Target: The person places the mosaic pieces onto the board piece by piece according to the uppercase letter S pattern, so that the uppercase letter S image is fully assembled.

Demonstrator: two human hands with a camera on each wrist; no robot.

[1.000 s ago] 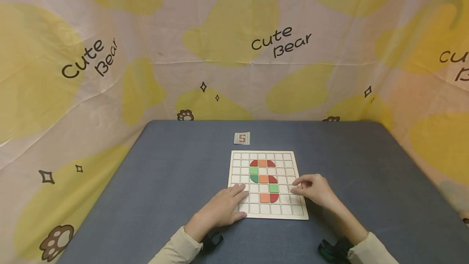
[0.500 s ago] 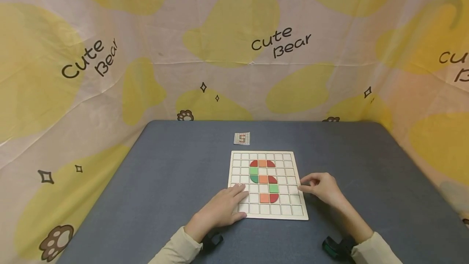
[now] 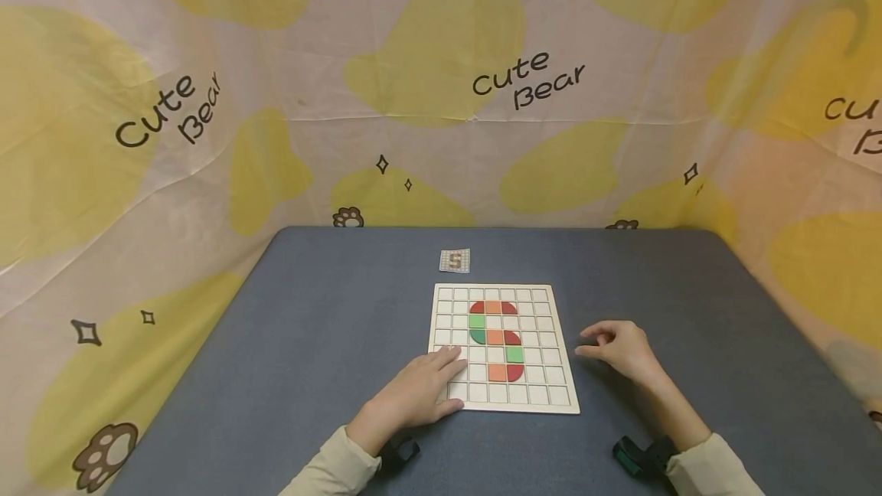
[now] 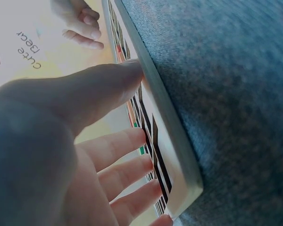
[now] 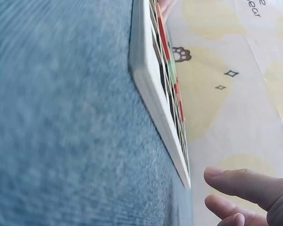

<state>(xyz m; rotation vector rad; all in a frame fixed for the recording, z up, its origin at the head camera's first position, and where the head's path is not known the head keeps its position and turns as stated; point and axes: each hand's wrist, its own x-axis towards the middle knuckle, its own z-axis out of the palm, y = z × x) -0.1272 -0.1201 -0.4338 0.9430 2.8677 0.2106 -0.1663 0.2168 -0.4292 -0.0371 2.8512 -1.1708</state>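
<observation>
A white square grid board lies flat on the table. Red rounded tiles, orange square tiles, light green tiles and one dark green rounded tile form an S-like curve on its cells. Over the board's near-left corner rests my left hand, fingers spread and fairly straight; the left wrist view shows its thumb and fingertips along the board's edge. My right hand hovers off the board's right side. Its thumb and fingers are loosely bent and apart, with nothing between them in the right wrist view.
A small card printed with an S pattern lies beyond the board's far edge. Blue-grey cloth covers the table. A printed fabric backdrop rises behind and at both sides. Both wrists wear black camera straps.
My right hand has moved right, from over the board's right-hand cells to beyond its edge. The left hand, the tiles and the board have stayed put.
</observation>
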